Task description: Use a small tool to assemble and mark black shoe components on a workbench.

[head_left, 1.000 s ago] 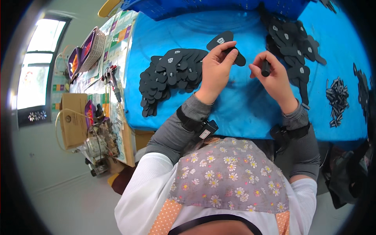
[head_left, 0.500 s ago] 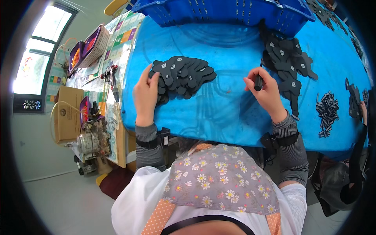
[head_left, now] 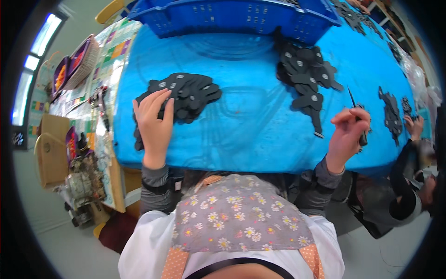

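Note:
My left hand [head_left: 155, 125] rests at the near left side of a pile of dark grey flat cut pieces [head_left: 193, 95]. Its fingers are spread over the edge of the pile and grip none of the pieces that I can see. To the right, my right hand [head_left: 344, 132] is closed around a thin pointed tool [head_left: 351, 96] with a dark handle, its slim end pointing up and away. Beneath and behind that hand lies the heap of small dark parts, now almost wholly hidden. Between my hands, farther back, is a second pile of dark grey pieces [head_left: 304, 76].
A large blue plastic crate [head_left: 232, 21] stands at the far side of the blue-covered table [head_left: 251, 144]. At right, a co-worker's hand [head_left: 413, 126] is beside more dark pieces [head_left: 391, 114]. A side table at left holds baskets [head_left: 82, 65]; a cardboard box [head_left: 52, 151] and a machine stand near it.
My right hand has moved right, toward the heap of small parts, and the tool now points up. My left hand has shifted over the pile's edge. The whole view has turned slightly.

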Demonstrator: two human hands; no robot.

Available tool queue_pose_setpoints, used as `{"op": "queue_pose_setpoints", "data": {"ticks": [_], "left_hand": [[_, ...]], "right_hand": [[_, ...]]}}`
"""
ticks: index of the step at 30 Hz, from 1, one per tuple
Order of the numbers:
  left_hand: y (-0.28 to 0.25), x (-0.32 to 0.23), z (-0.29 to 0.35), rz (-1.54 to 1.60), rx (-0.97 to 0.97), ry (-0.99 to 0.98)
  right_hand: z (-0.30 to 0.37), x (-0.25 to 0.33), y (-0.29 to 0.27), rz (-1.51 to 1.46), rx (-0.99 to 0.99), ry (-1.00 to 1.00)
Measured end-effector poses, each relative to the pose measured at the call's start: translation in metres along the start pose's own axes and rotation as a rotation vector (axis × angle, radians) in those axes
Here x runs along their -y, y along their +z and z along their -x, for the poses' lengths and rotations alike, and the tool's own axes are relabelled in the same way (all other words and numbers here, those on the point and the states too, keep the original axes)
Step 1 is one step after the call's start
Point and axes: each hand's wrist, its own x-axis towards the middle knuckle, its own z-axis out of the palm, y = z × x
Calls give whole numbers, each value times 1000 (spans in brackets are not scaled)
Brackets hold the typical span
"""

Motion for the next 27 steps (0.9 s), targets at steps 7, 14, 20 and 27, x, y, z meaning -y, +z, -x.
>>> {"op": "queue_pose_setpoints", "data": {"ticks": [7,14,20,27], "left_hand": [[25,-68,-20,428,717,249],[126,-146,-12,419,701,460],[159,-164,-20,465,825,238],[118,-134,-24,1084,609,-72]], "right_hand": [[33,9,-58,254,-64,92],[58,-18,-56,834,142,126],[63,-20,-53,933,300,43],[65,-21,-50,571,110,159]]}}
